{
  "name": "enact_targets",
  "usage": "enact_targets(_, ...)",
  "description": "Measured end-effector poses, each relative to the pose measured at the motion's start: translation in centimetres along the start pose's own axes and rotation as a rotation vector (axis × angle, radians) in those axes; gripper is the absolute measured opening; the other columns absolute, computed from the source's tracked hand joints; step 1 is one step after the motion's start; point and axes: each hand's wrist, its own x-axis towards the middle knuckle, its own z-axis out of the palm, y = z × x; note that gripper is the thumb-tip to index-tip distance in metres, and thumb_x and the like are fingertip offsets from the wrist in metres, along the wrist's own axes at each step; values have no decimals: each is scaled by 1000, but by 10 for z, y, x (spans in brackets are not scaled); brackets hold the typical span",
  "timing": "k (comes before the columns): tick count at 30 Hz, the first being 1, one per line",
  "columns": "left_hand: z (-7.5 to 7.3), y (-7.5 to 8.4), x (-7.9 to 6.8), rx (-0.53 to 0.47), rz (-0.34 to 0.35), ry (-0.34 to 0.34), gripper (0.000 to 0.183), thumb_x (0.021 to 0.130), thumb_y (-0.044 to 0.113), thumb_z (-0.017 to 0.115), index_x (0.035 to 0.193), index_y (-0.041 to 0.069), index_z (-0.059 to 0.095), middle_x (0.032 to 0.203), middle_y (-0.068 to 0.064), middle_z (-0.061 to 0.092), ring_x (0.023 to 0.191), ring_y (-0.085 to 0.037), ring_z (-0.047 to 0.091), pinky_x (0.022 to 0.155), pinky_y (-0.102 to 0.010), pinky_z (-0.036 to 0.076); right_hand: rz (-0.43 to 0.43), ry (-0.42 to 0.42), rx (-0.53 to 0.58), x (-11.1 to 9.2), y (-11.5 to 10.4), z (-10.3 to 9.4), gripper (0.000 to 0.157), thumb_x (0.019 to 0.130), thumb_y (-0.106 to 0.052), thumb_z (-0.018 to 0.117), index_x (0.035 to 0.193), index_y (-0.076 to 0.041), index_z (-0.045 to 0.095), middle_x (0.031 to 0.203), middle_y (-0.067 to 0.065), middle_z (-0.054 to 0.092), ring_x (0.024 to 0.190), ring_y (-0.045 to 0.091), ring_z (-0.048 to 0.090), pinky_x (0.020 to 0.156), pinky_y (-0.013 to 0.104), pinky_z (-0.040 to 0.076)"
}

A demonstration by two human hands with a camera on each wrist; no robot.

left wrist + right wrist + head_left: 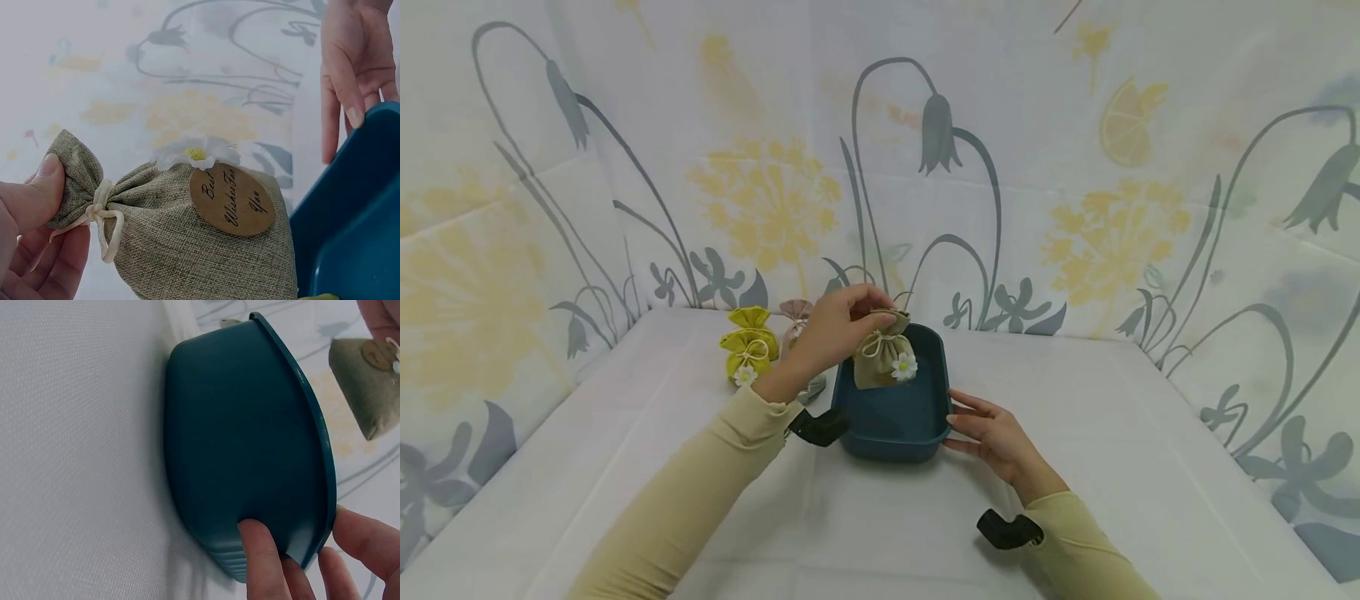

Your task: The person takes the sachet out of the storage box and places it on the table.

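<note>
My left hand [850, 321] pinches the gathered neck of a grey-green burlap drawstring pouch [880, 367]. A cream cord, a white daisy and a round brown tag reading "Best Wishes For You" adorn it in the left wrist view. The pouch hangs over a deep teal plastic bin [891, 421] on the table. At the bin's right side, my right hand [996, 437] touches the outer wall and rim, its fingers fairly straight. In the right wrist view, fingertips [255, 532] press against the bin's outer wall, while the pouch [365, 387] hangs beyond the rim.
Left of the bin stand yellow pouches [751, 350] with a daisy, and a pinkish pouch [796, 310] behind my left wrist. A grey item [814, 388] is partly hidden by that arm. A white cloth [1075, 400] covers the table; a flower-printed curtain [1037, 208] hangs behind.
</note>
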Motion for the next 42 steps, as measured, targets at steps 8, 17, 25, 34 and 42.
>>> enact_targets(8,-19,1,-11,2,20,27,14,88,13,66,100,6,66,92,-4,65,77,-14,60,68,-30,49,-5,4,-2,1,-1,0,54,89,2,57,140,4,37,140,28,35,105,24,57,84,45,48)
enact_targets(17,-47,2,-34,-13,12,48,13,88,11,65,99,5,65,94,-5,63,77,-18,60,66,-28,48,-9,-4,3,1,0,-1,54,89,3,56,140,4,37,139,28,35,104,24,58,83,44,49)
enact_targets(25,-71,-3,-53,72,-1,65,15,89,17,65,101,9,64,101,-4,64,80,-13,60,66,-25,47,-17,6,0,0,0,0,53,89,3,56,139,4,39,138,28,37,104,25,57,83,44,49)
enact_targets(34,-89,-11,-72,113,69,127,11,87,7,66,98,6,65,92,-2,63,76,-9,60,65,-19,47,-7,18,8,0,2,2,52,89,3,57,138,4,40,138,28,37,108,28,55,83,45,49)
enact_targets(42,-106,-29,-90,169,23,181,12,87,4,64,99,2,63,93,-2,61,76,-3,58,65,-16,46,-7,16,6,0,1,2,53,89,3,58,138,4,40,139,28,36,111,31,54,83,45,49)
